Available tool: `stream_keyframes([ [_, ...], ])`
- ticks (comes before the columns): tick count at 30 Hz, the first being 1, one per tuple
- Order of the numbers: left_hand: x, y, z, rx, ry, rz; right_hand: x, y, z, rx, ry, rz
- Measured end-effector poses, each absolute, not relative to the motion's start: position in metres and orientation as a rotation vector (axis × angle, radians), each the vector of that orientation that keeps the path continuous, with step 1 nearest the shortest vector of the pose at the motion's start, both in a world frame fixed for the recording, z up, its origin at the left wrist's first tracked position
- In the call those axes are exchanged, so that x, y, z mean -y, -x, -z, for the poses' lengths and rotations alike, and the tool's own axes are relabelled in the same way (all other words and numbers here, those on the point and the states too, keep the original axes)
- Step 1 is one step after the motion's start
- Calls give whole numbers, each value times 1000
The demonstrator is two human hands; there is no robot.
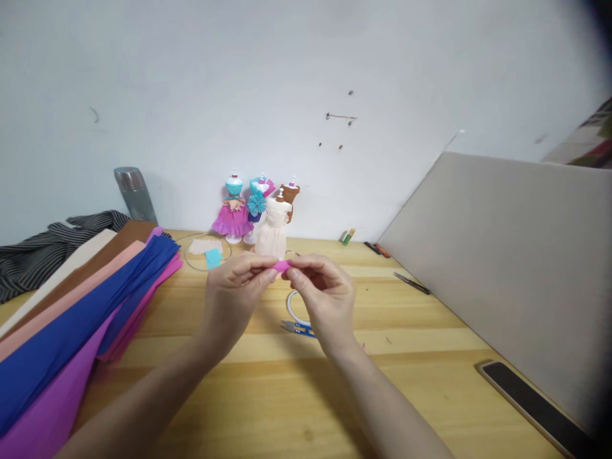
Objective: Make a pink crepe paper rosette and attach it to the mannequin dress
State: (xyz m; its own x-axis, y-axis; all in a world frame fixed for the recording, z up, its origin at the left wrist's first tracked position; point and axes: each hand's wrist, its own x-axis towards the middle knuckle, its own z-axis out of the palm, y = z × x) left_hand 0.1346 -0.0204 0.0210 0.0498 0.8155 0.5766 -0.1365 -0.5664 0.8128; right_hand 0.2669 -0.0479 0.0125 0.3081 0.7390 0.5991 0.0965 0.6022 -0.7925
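A small magenta piece of crepe paper (282, 266) is pinched between both hands above the middle of the table. My left hand (234, 290) grips its left end with thumb and forefinger. At its right end, my right hand (327, 293) closes on it the same way. Below the right hand lie blue thread snips (297, 328) and a white ring (292, 310), both partly hidden by that hand. Just beyond the hands stands a small dress form in a cream dress (271, 234), its base hidden.
Folded crepe paper sheets (90, 299) cover the left side, near striped cloth (29, 255) and a flask (135, 194). More dressed forms (233, 213) stand by the wall. A thin hoop (185, 260) surrounds paper scraps (213, 257). Rightward lie tweezers (412, 282), a phone (530, 405) and a white panel (507, 255).
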Motion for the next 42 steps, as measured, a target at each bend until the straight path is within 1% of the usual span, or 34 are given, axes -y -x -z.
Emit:
stream_keyframes([
  [3, 19, -131, -19, -724, -1795, -1730, 48, -267, -13, 1237, 844, -480],
  [7, 19, -130, -20, -752, -1904, -1786, 48, -268, -12, 1274, 855, -429],
  [11, 21, -131, -24, -834, -1980, -1778, 47, -270, -8, 1338, 867, -326],
  [20, 21, -132, -22, -895, -2072, -1763, 48, -269, -15, 1537, 941, 54],
  [25, 21, -134, -21, -1001, -2099, -1735, 47, -270, -13, 1592, 1010, 130],
  [28, 20, -135, -21, -1055, -2065, -1709, 45, -271, -11, 1584, 1069, 61],
  [33, 17, -135, -21, -1072, -1928, -1571, 42, -272, -10, 1502, 1147, -283],
  [36, 14, -135, -20, -1072, -1900, -1514, 41, -273, -10, 1463, 1159, -421],
  [42, 13, -133, -21, -1055, -1878, -1542, 40, -278, -18, 1428, 1081, -609],
])
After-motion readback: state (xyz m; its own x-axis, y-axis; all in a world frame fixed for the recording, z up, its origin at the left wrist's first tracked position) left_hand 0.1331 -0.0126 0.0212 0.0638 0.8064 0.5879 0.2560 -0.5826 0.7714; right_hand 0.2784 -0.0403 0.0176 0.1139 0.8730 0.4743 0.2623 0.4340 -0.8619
